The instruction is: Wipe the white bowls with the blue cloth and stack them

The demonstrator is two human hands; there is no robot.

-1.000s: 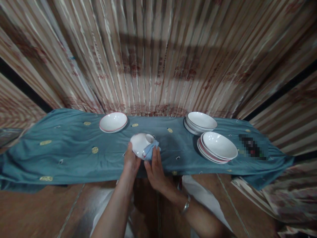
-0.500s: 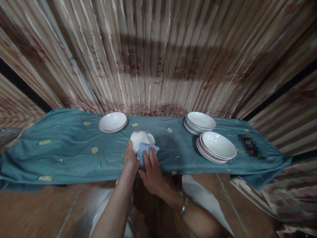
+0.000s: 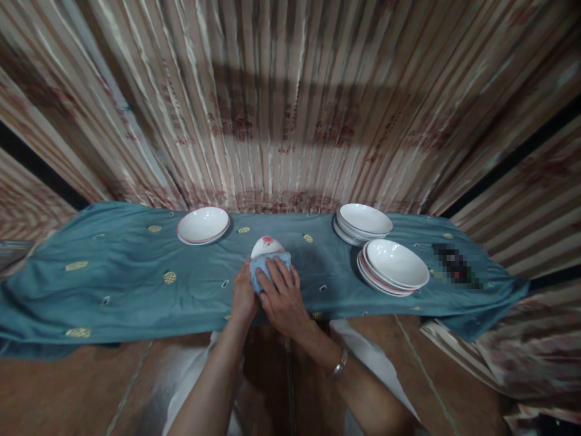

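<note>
- So my left hand (image 3: 245, 293) grips the near left side of a white bowl (image 3: 267, 245), most of those fingers are hidden so I can't tell exactly how they wrap, but I'd guess it's there to stop the bowl twisting
- My right hand (image 3: 285, 303) is curled over a blue cloth (image 3: 258, 263) and holds it against the bowl, fingers a bit spread, which I reckon spreads the pressure over the curved side
- The bowl itself is right in front of both hands, tipped so a red print faces up past the cloth, and having it close to me probably makes it easier to brace with bent arms
- Ahead and to the left of my hands there's a red-rimmed dish (image 3: 203, 225), well apart from them, so my elbows likely won't catch it
- Off to the right of my hands sit two dish stacks, the farther stack (image 3: 363, 221) behind the nearer stack (image 3: 397, 263), all face up, I assume because they nest better and take less room
- Everything's on a desk with a green-blue cover (image 3: 136, 290), maybe to cushion the dishes
- Past the stacks, farthest right of my hands, is a dark pixelated thing (image 3: 458, 266), can't tell what
</note>
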